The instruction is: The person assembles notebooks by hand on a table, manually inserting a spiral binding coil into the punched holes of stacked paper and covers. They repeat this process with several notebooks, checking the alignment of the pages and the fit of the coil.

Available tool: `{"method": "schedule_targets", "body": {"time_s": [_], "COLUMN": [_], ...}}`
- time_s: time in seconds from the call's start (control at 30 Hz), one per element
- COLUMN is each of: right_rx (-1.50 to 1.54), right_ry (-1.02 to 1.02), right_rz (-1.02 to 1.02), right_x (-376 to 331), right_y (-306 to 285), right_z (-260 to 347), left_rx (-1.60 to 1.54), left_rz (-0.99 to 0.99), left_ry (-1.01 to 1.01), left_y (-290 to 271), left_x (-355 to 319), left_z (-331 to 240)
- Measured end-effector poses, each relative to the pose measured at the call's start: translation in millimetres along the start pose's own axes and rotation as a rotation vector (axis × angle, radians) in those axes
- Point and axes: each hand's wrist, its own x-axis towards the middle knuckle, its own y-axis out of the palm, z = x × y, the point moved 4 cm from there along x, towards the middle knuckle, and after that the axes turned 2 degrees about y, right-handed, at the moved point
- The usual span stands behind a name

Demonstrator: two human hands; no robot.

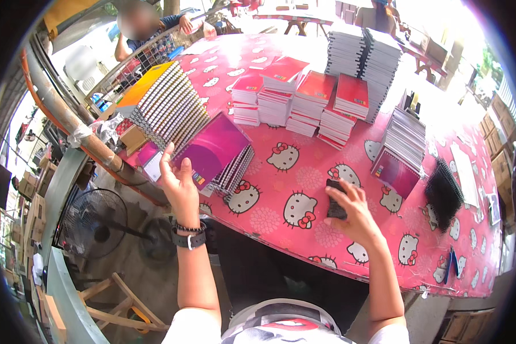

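Note:
My left hand [179, 186] is open, fingers stretched out and apart, at the near left corner of a purple notebook [215, 150]. That notebook lies on top of a slanted stack of spiral-bound notebooks [235, 175]; whether my thumb touches its cover I cannot tell. Over the table, my right hand [356, 213] has its fingers and thumb around a small dark rectangular block [336, 200], partly hidden by the hand. To its right leans a row of spiral notebooks [401, 143] with a purple cover in front. A black bundle of binding coils [443, 194] lies farther right.
A pink cat-print cloth covers the table [269, 221]. Red-covered booklet stacks [312, 86], tall coil-bound stacks [378, 69] and orange-covered spiral notebooks [169, 100] stand farther back. Blue-handled pliers [452, 265] lie near right. A fan [94, 223] stands left; another person [149, 31] sits beyond.

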Motion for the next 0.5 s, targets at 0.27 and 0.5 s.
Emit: {"method": "schedule_targets", "body": {"time_s": [0.27,0.5], "right_rx": [0.072,0.06], "right_ry": [-0.033,-0.144], "right_rz": [-0.122,-0.127], "right_x": [21,39], "right_y": [26,42], "right_z": [-3,19], "left_rx": [0.541,0.703], "left_rz": [-0.012,0.373], "left_ry": [0.486,0.484], "left_y": [10,34], "left_x": [-14,2], "left_z": [-8,-9]}}
